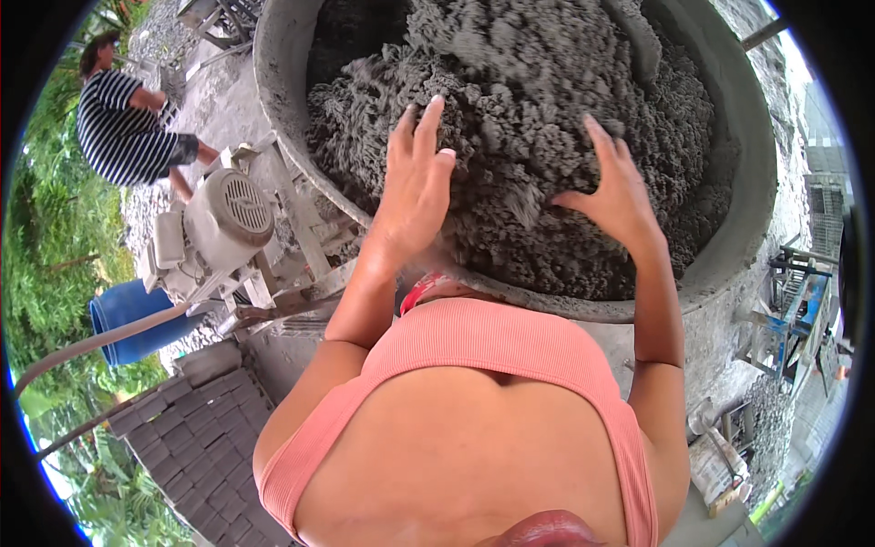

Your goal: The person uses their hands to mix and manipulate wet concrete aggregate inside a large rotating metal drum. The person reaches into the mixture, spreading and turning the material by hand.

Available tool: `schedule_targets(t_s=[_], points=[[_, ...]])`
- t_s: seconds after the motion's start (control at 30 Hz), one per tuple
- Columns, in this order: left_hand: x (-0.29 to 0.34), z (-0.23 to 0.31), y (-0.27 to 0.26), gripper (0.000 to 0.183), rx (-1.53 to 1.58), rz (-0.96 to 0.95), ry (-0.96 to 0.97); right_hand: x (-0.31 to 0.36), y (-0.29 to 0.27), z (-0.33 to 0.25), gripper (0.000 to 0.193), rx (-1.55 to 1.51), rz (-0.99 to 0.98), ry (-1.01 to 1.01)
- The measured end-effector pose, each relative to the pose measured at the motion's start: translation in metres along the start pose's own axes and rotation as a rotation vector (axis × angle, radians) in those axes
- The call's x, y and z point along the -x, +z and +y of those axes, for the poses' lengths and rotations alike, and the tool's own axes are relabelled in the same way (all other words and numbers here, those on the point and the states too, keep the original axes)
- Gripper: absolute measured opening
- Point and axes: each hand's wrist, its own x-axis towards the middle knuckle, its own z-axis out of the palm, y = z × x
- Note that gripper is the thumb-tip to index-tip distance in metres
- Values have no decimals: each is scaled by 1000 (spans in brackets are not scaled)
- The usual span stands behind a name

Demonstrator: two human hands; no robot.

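1. Round pan [752,137]: its hard rim could scrape the forearms [658,305], since both reach across it. The wall is curved, smooth-looking and coated in gray residue.
2. Gray mix [524,128]: it lies inside the pan, beneath and around both hands. Streaky blur suggests motion; if it is turning, it could drag the fingers along, and grit could abrade bare skin. It looks damp, crumbly and clumped, with coarse lumps among fine crumbs.
3. Motor [230,219]: just outside the pan, on the left. Spilled mix could clog its slotted end cover. The casing is rounded and dusty.
4. Curved gray bar [645,46]: should it sweep round, it could trap a hand. It is caked with mix.
5. Left hand [419,173]: grip spread, pinching nothing visible; contact is uncertain.
6. Right hand [615,191]: grip spread, thumb apart, fingertips smeared gray; exposed to the same dragging.
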Motion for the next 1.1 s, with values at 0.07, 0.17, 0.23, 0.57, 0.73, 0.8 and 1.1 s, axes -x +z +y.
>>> schedule_targets(t_s=[0.07, 0.17, 0.23, 0.57, 0.73, 0.8, 1.1], points=[[4, 1, 4, 57, 42, -8, -17, 7, -9, 8, 102, 45, 76, 8], [4, -2, 2, 60, 173, -40, -58, 23, -18, 11, 94, 59, 128, 72], [1, -11, 4, 61, 332, -76, -79, 36, -23, 7, 84, 147, 240, 211], [0, -7, 25, 43, 205, -553, -168, 62, -13, 10, 52, 143, 429, 83], [-5, -21, 25, 38, 328, -455, -54, 60, 5, 25, 39, -97, 324, 16], [-10, -19, 11, 38, 351, -309, -44, 59, 5, 22, 35, -169, 335, -26], [-26, -5, -32, 45, 560, -99, -177, 48, -21, 7, 36, -129, 574, -336]])
